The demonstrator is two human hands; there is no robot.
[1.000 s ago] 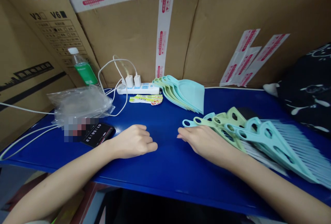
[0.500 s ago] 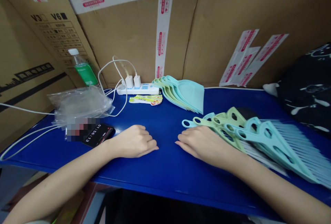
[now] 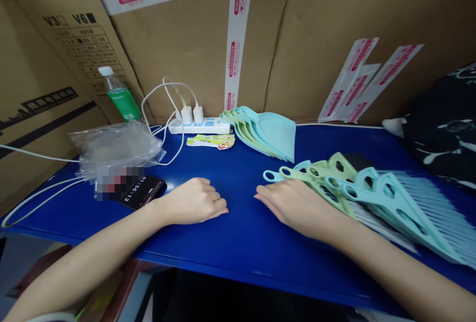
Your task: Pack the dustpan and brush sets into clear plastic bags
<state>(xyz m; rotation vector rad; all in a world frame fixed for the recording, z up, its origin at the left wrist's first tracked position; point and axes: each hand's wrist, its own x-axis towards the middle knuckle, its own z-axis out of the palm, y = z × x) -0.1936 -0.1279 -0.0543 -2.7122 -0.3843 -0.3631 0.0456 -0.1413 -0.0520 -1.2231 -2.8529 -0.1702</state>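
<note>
My left hand (image 3: 199,200) rests on the blue table with its fingers curled into a loose fist, nothing showing in it. To its left lies a phone (image 3: 143,192) with a timer on its screen. My right hand (image 3: 288,203) is also closed, knuckles up, beside the handles of a pile of small brushes. A light blue brush (image 3: 394,208) and a green brush (image 3: 336,165) are in that pile, bristles toward the right. Behind the hands, several nested dustpans (image 3: 277,131), blue and green, lie near the back of the table.
A white power strip (image 3: 219,126) with plugged chargers and looping cables sits at the back. Printed paper strips (image 3: 211,141) lie before it. On the left are clear plastic bags (image 3: 119,148) and a green-labelled bottle (image 3: 124,101). Cardboard (image 3: 186,49) walls the rear; dark patterned fabric (image 3: 439,123) is at right.
Both hands stay almost where they were; the right fingers look slightly more tucked in. The view has shifted a little. Brushes and dustpans have not moved on the table.
</note>
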